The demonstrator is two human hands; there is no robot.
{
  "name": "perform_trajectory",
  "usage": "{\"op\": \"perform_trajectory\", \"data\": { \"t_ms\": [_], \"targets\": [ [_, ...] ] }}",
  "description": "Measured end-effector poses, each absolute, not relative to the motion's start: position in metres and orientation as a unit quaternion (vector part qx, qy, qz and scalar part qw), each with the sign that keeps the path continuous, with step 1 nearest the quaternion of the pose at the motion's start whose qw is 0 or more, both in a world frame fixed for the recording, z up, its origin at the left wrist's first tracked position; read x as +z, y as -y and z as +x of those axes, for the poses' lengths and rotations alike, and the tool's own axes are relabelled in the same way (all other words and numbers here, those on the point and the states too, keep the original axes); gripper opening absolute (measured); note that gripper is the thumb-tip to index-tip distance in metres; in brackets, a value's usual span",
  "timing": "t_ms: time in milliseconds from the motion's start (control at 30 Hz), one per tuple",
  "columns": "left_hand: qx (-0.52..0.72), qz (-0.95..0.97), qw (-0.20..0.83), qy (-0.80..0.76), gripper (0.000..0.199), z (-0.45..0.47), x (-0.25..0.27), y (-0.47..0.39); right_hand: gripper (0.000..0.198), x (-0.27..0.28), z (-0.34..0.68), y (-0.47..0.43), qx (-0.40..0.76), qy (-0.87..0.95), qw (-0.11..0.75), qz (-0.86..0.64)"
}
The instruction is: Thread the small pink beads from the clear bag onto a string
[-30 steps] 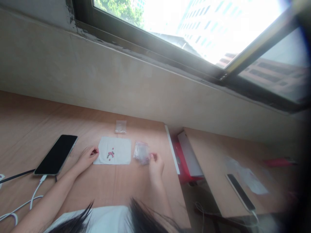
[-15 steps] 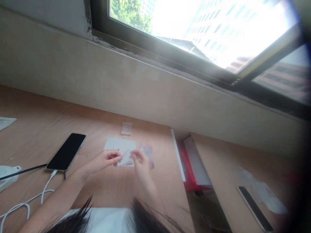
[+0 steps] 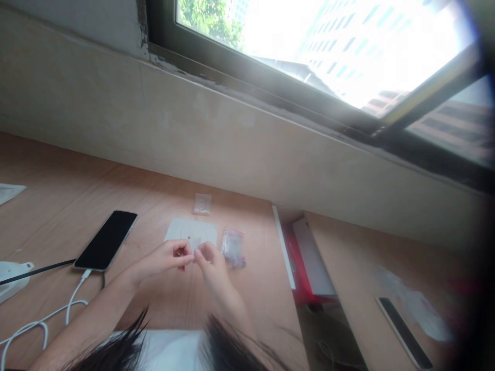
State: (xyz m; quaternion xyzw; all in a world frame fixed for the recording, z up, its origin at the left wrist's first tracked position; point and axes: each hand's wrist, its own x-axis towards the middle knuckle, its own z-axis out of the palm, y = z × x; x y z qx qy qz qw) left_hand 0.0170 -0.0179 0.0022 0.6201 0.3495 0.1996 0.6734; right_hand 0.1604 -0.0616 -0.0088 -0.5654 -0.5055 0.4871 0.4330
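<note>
My left hand [image 3: 176, 253] is closed in a pinch over the near part of a white paper sheet [image 3: 175, 226]. A thin red cord showed in its fingertips a moment ago; now only a small reddish bit is visible under the fingers. My right hand [image 3: 209, 256] is pinched too, its thumb and forefinger meeting the left fingertips, and whatever lies between them is too small to make out. A tiny dark red bead-like piece [image 3: 189, 237] rests on the paper. Right of the paper lies a clear plastic bag [image 3: 232, 247] with a reddish edge.
A small clear bag [image 3: 202, 204] lies beyond the paper. To the left are a black-screened phone [image 3: 106, 240], a white cable [image 3: 71, 304] and a white object [image 3: 13, 278]. A gap with a red folder [image 3: 303, 273] separates a second table holding a dark flat bar [image 3: 404, 332].
My right hand has moved left until its fingertips meet those of my left hand. The thin red cord that stretched between them is now mostly hidden.
</note>
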Motion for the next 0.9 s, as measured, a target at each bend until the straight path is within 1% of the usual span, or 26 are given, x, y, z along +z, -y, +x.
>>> {"op": "perform_trajectory", "data": {
  "t_ms": [100, 167, 233, 300, 367, 433, 500, 567, 633, 767, 833, 900],
  "targets": [
    [0.209, 0.603, 0.7, -0.322, 0.024, 0.015, 0.006, 0.02, 0.026, -0.012, 0.161, 0.06, 0.573, 0.458, 0.459, -0.501],
    [0.211, 0.588, 0.709, -0.328, 0.024, 0.014, 0.009, 0.021, 0.025, -0.011, 0.162, 0.061, 0.594, 0.446, 0.461, -0.485],
    [0.224, 0.58, 0.698, -0.355, 0.023, 0.013, 0.012, 0.021, 0.022, -0.008, 0.163, 0.062, 0.569, 0.452, 0.458, -0.512],
    [0.254, 0.576, 0.665, -0.401, 0.023, 0.012, 0.014, 0.02, 0.019, -0.006, 0.164, 0.062, 0.518, 0.463, 0.452, -0.56],
    [0.281, 0.573, 0.631, -0.442, 0.024, 0.013, 0.016, 0.019, 0.016, -0.005, 0.164, 0.062, 0.473, 0.465, 0.436, -0.608],
    [0.282, 0.58, 0.616, -0.453, 0.023, 0.016, 0.019, 0.02, 0.015, -0.005, 0.163, 0.062, 0.446, 0.462, 0.419, -0.642],
    [0.265, 0.607, 0.604, -0.444, 0.02, 0.02, 0.022, 0.023, 0.013, -0.007, 0.159, 0.063, 0.462, 0.455, 0.411, -0.641],
    [0.239, 0.642, 0.585, -0.435, 0.018, 0.024, 0.026, 0.027, 0.008, -0.013, 0.156, 0.063, 0.512, 0.443, 0.416, -0.608],
    [0.216, 0.671, 0.565, -0.429, 0.018, 0.025, 0.029, 0.03, 0.01, -0.02, 0.154, 0.063, 0.549, 0.418, 0.425, -0.585],
    [0.19, 0.702, 0.559, -0.398, 0.02, 0.019, 0.022, 0.031, 0.021, -0.03, 0.16, 0.058, 0.554, 0.356, 0.451, -0.602],
    [0.195, 0.686, 0.568, -0.412, 0.022, 0.012, 0.013, 0.029, 0.023, -0.03, 0.165, 0.056, 0.557, 0.326, 0.467, -0.605],
    [0.214, 0.648, 0.58, -0.444, 0.027, 0.003, 0.002, 0.028, 0.022, -0.029, 0.168, 0.056, 0.584, 0.315, 0.461, -0.589]
  ]
}}
